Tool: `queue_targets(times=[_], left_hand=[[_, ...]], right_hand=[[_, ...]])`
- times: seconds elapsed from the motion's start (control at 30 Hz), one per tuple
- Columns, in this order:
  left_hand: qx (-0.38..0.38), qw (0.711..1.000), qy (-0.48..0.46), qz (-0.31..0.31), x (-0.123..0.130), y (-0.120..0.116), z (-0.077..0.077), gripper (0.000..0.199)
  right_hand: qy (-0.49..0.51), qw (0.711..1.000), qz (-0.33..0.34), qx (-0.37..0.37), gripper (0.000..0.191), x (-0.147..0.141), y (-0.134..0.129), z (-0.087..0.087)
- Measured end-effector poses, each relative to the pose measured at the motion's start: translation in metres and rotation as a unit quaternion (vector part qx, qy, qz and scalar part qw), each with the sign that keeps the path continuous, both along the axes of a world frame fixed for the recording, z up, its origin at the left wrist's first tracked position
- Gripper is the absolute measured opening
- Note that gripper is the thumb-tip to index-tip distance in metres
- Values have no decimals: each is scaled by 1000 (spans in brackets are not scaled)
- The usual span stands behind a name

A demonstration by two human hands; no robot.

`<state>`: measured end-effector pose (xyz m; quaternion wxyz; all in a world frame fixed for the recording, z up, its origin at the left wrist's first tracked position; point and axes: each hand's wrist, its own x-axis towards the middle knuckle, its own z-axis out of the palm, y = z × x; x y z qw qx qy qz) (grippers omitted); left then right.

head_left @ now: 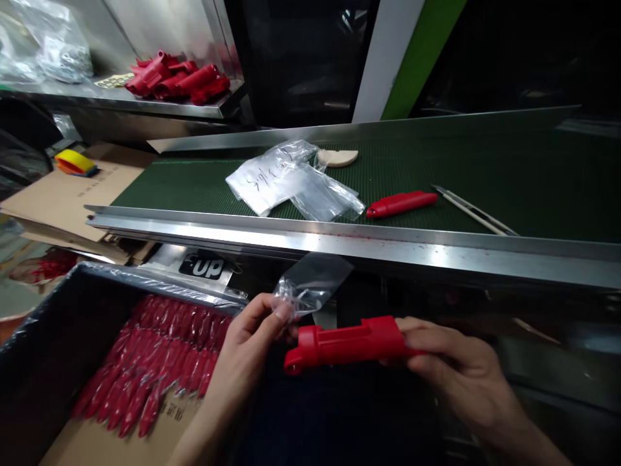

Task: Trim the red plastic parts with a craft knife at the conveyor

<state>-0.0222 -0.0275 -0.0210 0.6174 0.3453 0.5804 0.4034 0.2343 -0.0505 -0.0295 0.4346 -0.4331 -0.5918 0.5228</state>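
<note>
My left hand [257, 336] pinches a clear plastic bag [315, 281] at its bunched end, just below the metal rail. To its right, my right hand [451, 362] grips one end of a red plastic part [352, 343]. That part lies roughly level, its ringed end pointing left toward my left fingers. Beyond the rail, another red piece [402, 204] rests on the green belt [194, 184]. Near it are a slim cutter knife [478, 210], a clear bag with handwriting [272, 178] and a pale half-round piece [338, 158].
At the lower left stands a lined box [97, 270] with rows of bagged red parts [160, 349]. Red parts [177, 77] are piled on a metal shelf [116, 97]. Flat cardboard [111, 168] with yellow tape [75, 162] lies left of the belt.
</note>
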Motion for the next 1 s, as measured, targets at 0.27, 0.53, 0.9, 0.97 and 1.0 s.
queue_targets(times=[0.27,0.53,0.9,0.97,1.0], left_hand=[[30,994,103,27,-4,1,-15,19],[57,985,160,-13,-3,-3,-28,17],[47,991,127,2,-2,-4,-32,21],[46,992,118,15,-3,-3,-34,25],[44,992,117,22,-3,-3,-35,25]], right_hand=[[184,964,-70,-179,16,-16,0,-3],[192,919,-170,-299,22,-27,-6,-3],[172,924,-160,-301,29,-38,-1,3],[139,944,-161,-253,25,-36,-4,-1],[116,953,-171,-220,22,-35,-7,-3]])
